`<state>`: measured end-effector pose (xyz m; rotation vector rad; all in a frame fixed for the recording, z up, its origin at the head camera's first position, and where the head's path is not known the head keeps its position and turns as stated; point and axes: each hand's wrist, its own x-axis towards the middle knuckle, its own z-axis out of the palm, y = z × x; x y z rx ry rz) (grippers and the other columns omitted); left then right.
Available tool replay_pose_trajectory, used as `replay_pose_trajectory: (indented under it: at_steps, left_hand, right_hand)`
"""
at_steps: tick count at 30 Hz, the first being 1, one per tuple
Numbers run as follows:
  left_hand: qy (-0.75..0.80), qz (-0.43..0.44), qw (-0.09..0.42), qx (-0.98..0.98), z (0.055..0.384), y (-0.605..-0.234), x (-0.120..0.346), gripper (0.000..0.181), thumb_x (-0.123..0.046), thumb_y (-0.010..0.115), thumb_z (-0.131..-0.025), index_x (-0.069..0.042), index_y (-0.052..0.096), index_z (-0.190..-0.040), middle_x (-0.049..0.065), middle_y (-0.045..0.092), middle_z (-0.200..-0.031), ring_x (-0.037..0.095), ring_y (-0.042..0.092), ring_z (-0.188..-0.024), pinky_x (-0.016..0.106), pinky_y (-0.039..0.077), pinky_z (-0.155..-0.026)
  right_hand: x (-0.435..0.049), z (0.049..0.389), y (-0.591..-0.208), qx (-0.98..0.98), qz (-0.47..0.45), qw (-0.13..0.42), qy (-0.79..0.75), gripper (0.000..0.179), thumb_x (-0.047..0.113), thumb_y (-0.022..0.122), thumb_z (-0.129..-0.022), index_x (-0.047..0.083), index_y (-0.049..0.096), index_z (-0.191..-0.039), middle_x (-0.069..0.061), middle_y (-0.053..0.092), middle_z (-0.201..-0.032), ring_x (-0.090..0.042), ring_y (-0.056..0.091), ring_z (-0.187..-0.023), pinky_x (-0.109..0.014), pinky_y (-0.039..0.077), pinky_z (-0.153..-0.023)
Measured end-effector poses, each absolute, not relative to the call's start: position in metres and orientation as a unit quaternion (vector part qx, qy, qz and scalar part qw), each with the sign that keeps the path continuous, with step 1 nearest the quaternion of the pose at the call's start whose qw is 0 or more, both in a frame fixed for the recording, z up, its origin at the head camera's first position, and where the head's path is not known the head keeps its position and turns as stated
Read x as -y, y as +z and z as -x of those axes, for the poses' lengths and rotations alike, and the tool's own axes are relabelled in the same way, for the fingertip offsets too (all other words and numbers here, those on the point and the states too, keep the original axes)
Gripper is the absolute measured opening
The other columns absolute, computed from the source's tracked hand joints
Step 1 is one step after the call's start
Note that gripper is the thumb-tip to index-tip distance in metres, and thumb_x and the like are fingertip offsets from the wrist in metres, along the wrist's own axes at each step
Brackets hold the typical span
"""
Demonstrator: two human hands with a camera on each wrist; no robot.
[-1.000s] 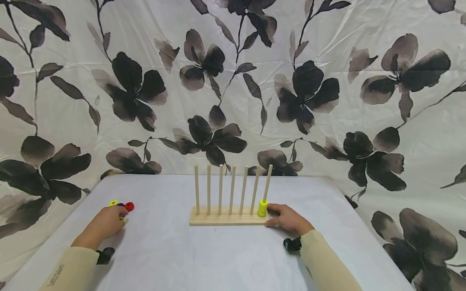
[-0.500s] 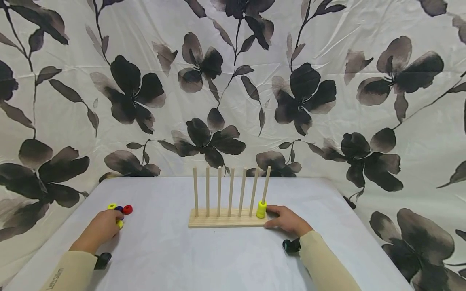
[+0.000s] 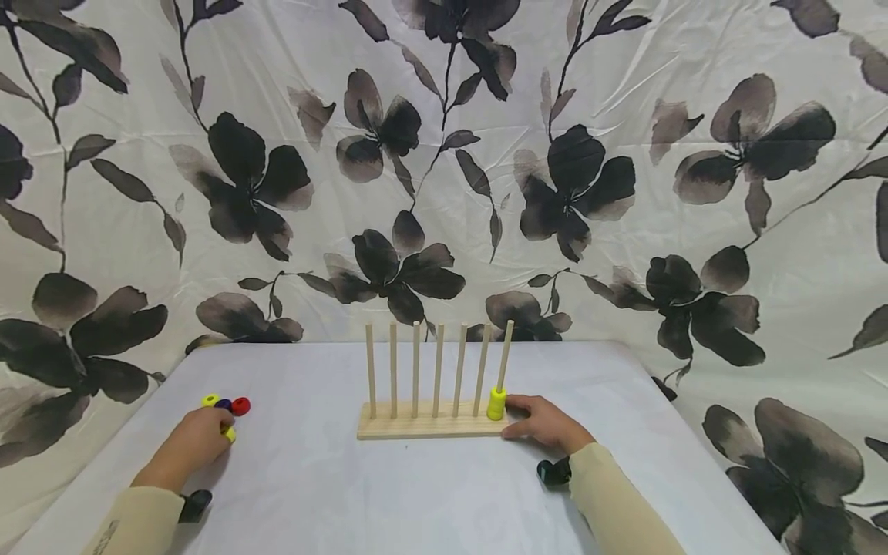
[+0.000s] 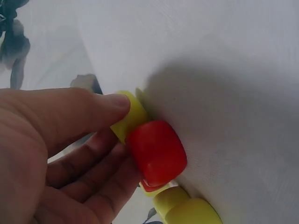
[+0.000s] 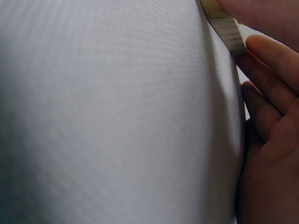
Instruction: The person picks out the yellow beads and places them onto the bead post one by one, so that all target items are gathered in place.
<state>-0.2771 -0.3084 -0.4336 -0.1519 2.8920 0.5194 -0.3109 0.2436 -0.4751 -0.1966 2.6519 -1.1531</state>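
My left hand [image 3: 190,447] is over a small cluster of beads at the table's left. In the left wrist view its thumb and fingers pinch a yellow bead [image 4: 131,114], with a red bead [image 4: 158,153] right against it. A dark blue bead [image 3: 223,404] and another yellow bead [image 3: 210,400] lie just beyond the fingers. My right hand [image 3: 544,424] grips the right end of a wooden peg stand [image 3: 430,428], thumb at the front and fingers behind. Yellow beads [image 3: 496,404] are stacked on its rightmost peg; its other upright pegs are bare.
The table [image 3: 312,493] has a white cover. Behind it hangs a pale cloth [image 3: 486,208] with dark flowers. A small black device [image 3: 553,472] sits on the right wrist, and another black device [image 3: 196,506] on the left.
The head view has tilted a little, so everything sits lower. My left fingers have drawn slightly back, showing more of the dark blue bead. The right hand keeps its grip on the stand.
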Motion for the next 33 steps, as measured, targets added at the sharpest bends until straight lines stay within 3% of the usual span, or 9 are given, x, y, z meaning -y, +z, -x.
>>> replay_pose_trajectory:
  at_steps: [8,17,33]
  left_hand:
    - [0.174,0.028,0.078,-0.981,0.276,-0.429,0.305,0.037,-0.007,0.068,-0.085,0.010,0.060,-0.117,0.034,0.057,-0.117,0.049,0.051,-0.105,0.066,0.044,-0.094]
    - [0.168,-0.030,0.017,-0.985,0.275,-0.417,0.291,0.035,-0.003,0.065,-0.085,0.012,0.061,-0.117,0.033,0.058,-0.117,0.050,0.053,-0.110,0.062,0.045,-0.095]
    - [0.234,-0.037,0.013,-0.972,0.270,-0.404,0.264,0.038,-0.008,0.066,-0.088,0.005,0.060,-0.123,0.028,0.057,-0.124,0.045,0.054,-0.113,0.053,0.052,-0.089]
  right_hand:
    - [-0.244,0.312,-0.477,-0.908,0.069,0.121,-0.394,0.077,0.033,0.083,-0.073,0.014,0.052,-0.140,-0.011,0.045,-0.149,-0.037,0.035,-0.142,-0.059,0.026,-0.115]
    - [-0.244,0.311,-0.478,-0.909,0.071,0.117,-0.394,0.076,0.034,0.083,-0.073,0.015,0.053,-0.140,-0.010,0.046,-0.149,-0.036,0.035,-0.142,-0.059,0.026,-0.115]
    - [-0.245,0.313,-0.481,-0.907,0.080,0.111,-0.398,0.076,0.031,0.083,-0.073,0.013,0.053,-0.140,-0.010,0.047,-0.148,-0.035,0.036,-0.141,-0.057,0.027,-0.116]
